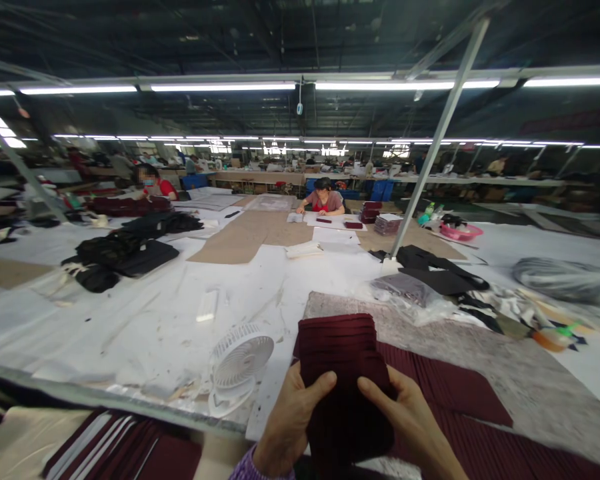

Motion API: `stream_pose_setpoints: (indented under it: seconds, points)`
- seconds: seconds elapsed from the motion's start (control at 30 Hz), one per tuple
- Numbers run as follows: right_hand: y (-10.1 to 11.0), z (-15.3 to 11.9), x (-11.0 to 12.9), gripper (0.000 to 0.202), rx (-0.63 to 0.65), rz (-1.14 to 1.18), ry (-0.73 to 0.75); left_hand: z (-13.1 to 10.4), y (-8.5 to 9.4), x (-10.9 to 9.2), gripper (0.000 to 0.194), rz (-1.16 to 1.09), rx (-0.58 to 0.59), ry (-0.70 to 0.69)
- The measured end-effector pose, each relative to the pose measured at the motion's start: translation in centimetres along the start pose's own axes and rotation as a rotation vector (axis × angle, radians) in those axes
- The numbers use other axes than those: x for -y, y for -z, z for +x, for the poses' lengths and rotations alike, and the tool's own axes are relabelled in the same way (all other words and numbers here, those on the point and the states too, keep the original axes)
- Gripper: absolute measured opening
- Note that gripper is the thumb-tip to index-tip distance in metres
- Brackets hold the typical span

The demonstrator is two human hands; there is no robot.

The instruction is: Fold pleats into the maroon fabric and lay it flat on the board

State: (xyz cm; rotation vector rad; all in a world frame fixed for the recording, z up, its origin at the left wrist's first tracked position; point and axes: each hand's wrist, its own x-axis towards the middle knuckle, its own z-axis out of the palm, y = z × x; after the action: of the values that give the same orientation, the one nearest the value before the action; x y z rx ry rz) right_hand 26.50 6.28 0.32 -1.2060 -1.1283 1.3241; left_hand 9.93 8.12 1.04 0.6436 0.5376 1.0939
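Note:
Both my hands grip a thick stack of dark maroon fabric pieces (pixel 341 347), raised over the near table edge. My left hand (pixel 293 417) closes on its left side with the thumb across the front. On the opposite side my right hand (pixel 405 410) does the same; the fingers behind the stack are hidden. The pieces fan slightly at the top, showing layered edges. Beyond my right hand, long overlapping rows of maroon fabric pieces (pixel 460 387) lie on a grey mottled sheet (pixel 520 373).
A white fan (pixel 243 363) stands left of my hands. Black cloth (pixel 125 253) lies farther left. On the right are a metal post (pixel 437 143), a plastic-wrapped bundle (pixel 410 290) and a pink basin (pixel 461 231). A co-worker (pixel 323 198) sits across the table.

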Motion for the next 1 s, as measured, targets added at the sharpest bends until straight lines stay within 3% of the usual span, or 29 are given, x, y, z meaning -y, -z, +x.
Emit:
stream_pose_setpoints:
  seconds: [0.73,1.0]
  points:
    - [0.2,0.3,0.2,0.038,-0.033,-0.097,0.018,0.5,-0.1,0.8,0.037,-0.056,-0.107,0.003]
    - [0.3,0.2,0.5,0.032,0.001,-0.069,0.023,0.6,-0.2,1.1,0.034,-0.035,-0.082,-0.012]
